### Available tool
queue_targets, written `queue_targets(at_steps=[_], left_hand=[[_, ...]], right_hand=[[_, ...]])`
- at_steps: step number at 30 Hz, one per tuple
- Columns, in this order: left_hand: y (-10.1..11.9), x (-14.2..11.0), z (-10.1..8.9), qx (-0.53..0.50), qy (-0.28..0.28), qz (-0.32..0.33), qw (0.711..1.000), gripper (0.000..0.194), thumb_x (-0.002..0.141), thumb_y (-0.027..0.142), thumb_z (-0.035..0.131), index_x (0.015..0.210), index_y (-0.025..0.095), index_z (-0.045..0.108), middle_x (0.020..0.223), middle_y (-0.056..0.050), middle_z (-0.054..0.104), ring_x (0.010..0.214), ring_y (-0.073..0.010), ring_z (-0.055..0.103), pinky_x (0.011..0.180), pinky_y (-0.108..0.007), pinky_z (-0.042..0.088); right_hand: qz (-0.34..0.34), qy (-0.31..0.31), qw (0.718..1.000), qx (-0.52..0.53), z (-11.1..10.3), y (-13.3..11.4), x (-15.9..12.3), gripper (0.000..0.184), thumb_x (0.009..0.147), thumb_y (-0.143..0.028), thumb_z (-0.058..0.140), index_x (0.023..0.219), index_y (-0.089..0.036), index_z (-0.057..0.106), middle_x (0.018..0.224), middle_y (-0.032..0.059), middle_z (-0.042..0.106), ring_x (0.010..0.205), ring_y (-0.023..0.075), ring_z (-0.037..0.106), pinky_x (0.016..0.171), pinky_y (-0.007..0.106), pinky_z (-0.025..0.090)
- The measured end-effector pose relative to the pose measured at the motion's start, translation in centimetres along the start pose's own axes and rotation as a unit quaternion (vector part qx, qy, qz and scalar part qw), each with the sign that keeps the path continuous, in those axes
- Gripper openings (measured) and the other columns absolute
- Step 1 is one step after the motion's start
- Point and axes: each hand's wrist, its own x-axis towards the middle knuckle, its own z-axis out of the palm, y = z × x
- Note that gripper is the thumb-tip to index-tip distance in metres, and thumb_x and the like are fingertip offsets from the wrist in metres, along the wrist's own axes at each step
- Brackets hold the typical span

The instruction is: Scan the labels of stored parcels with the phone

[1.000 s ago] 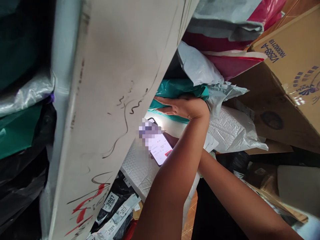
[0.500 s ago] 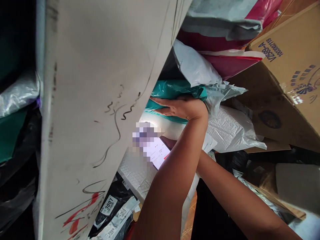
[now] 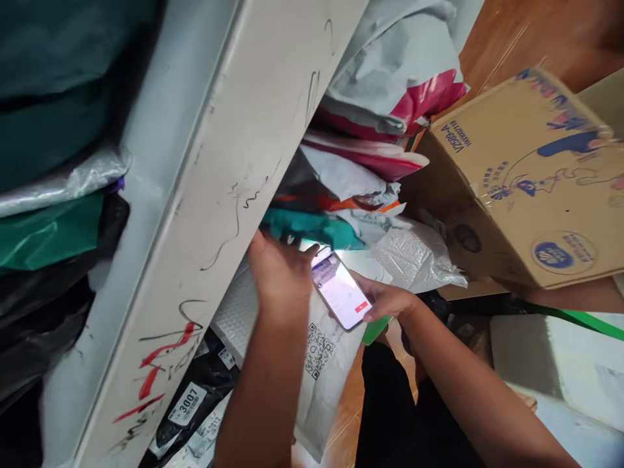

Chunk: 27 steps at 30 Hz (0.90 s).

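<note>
Hands among stacked parcels, head view. The right hand [image 3: 392,303] grips a phone [image 3: 341,292] near its lower end, fingers closed about the edge; the lit screen faces the viewer, and the phone lies in front of a white parcel [image 3: 316,400] printed with a QR code. The left hand [image 3: 285,263], blurred, lies beside the phone's upper end, just below a teal parcel [image 3: 312,227]; its fingers are partly obscured, and whether they grip anything cannot be told. A marked white panel [image 3: 219,195] borders the left hand; a cardboard carton [image 3: 531,195] stands at right.
</note>
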Motion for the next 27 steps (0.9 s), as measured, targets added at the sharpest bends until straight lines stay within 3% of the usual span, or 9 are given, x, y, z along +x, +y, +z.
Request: queue_targets(at_steps=[2, 5, 10, 15, 19, 21, 23, 25, 27], left_hand=[[0.2, -0.7, -3.2, 0.063, 0.029, -0.012, 0.997, 0.049, 0.065, 0.024, 0.071, 0.113, 0.021, 0.061, 0.116, -0.007, 0.066, 0.106, -0.0238, 0.066, 0.091, -0.039, 0.058], [-2.3, -1.9, -8.7, 0.180, 0.107, 0.095, 0.973, 0.068, 0.056, 0.005, 0.066, 0.122, 0.022, 0.059, 0.114, -0.005, 0.068, 0.097, -0.0200, 0.068, 0.094, -0.038, 0.057], [-7.4, -4.5, -16.9, 0.244, 0.105, 0.127, 0.956, 0.074, 0.070, 0.013, 0.069, 0.139, 0.031, 0.047, 0.130, -0.004, 0.063, 0.113, -0.0203, 0.064, 0.107, -0.041, 0.049], [-7.8, -5.8, -18.9, 0.375, 0.095, 0.184, 0.904, 0.044, 0.092, 0.042, 0.056, 0.131, 0.022, 0.057, 0.123, -0.007, 0.065, 0.118, -0.0218, 0.060, 0.111, -0.038, 0.042], [-6.0, -7.4, -18.2, 0.591, 0.143, 0.249, 0.754, 0.059, 0.094, 0.033, 0.046, 0.150, 0.016, 0.036, 0.143, -0.017, 0.049, 0.128, -0.0284, 0.051, 0.109, -0.045, 0.041], [-4.9, -7.8, -17.3, 0.714, 0.168, 0.254, 0.630, 0.053, 0.090, 0.029, 0.052, 0.140, 0.012, 0.049, 0.144, -0.021, 0.046, 0.131, -0.0381, 0.045, 0.107, -0.057, 0.037], [-3.9, -7.2, -15.6, 0.776, 0.133, 0.212, 0.578, 0.030, 0.087, 0.027, 0.052, 0.105, 0.010, 0.069, 0.121, -0.024, 0.059, 0.124, -0.0451, 0.047, 0.105, -0.067, 0.032], [-3.3, -5.7, -13.1, 0.709, 0.077, 0.181, 0.678, 0.021, 0.084, 0.025, 0.054, 0.085, 0.011, 0.069, 0.102, -0.022, 0.064, 0.122, -0.0456, 0.049, 0.109, -0.068, 0.026], [-3.4, -3.4, -10.0, 0.520, 0.061, 0.187, 0.831, 0.021, 0.078, 0.026, 0.063, 0.093, 0.012, 0.069, 0.118, -0.023, 0.062, 0.134, -0.0419, 0.042, 0.119, -0.059, 0.020]], right_hand=[[0.020, 0.009, 0.999, 0.036, 0.4, 0.3, -3.3, 0.116, 0.069, -0.022, 0.088, 0.156, -0.031, 0.012, 0.133, 0.0114, 0.061, 0.116, 0.0283, 0.066, 0.097, 0.046, 0.052], [0.045, 0.015, 0.997, 0.063, 2.2, 1.1, -8.4, 0.116, 0.064, -0.019, 0.088, 0.156, -0.026, 0.019, 0.132, 0.0150, 0.062, 0.116, 0.0323, 0.066, 0.092, 0.045, 0.054], [0.086, -0.003, 0.990, 0.113, 5.9, 2.9, -14.2, 0.117, 0.062, -0.022, 0.089, 0.157, -0.032, 0.020, 0.132, 0.0131, 0.062, 0.115, 0.0342, 0.067, 0.092, 0.047, 0.053], [0.077, 0.011, 0.990, 0.114, 7.8, 3.2, -16.4, 0.116, 0.061, -0.016, 0.088, 0.156, -0.033, 0.024, 0.146, 0.0152, 0.051, 0.119, 0.0351, 0.064, 0.097, 0.051, 0.049], [0.062, 0.027, 0.993, 0.096, 8.2, 2.3, -16.8, 0.112, 0.065, -0.016, 0.085, 0.156, -0.033, 0.022, 0.143, 0.0160, 0.053, 0.120, 0.0374, 0.063, 0.095, 0.052, 0.049], [0.060, 0.029, 0.994, 0.084, 8.3, 1.9, -17.2, 0.110, 0.067, -0.018, 0.083, 0.156, -0.034, 0.022, 0.141, 0.0164, 0.054, 0.120, 0.0386, 0.062, 0.092, 0.052, 0.050], [0.057, 0.039, 0.995, 0.076, 8.4, 1.7, -17.7, 0.107, 0.067, -0.021, 0.083, 0.155, -0.036, 0.024, 0.142, 0.0156, 0.054, 0.121, 0.0384, 0.062, 0.093, 0.053, 0.049], [0.061, 0.060, 0.994, 0.067, 8.6, 1.6, -18.3, 0.106, 0.066, -0.025, 0.084, 0.154, -0.037, 0.027, 0.144, 0.0148, 0.052, 0.122, 0.0376, 0.061, 0.098, 0.055, 0.045], [0.072, 0.078, 0.993, 0.060, 8.7, 1.6, -19.0, 0.108, 0.064, -0.029, 0.084, 0.155, -0.036, 0.026, 0.143, 0.0150, 0.053, 0.121, 0.0370, 0.061, 0.101, 0.056, 0.043]])
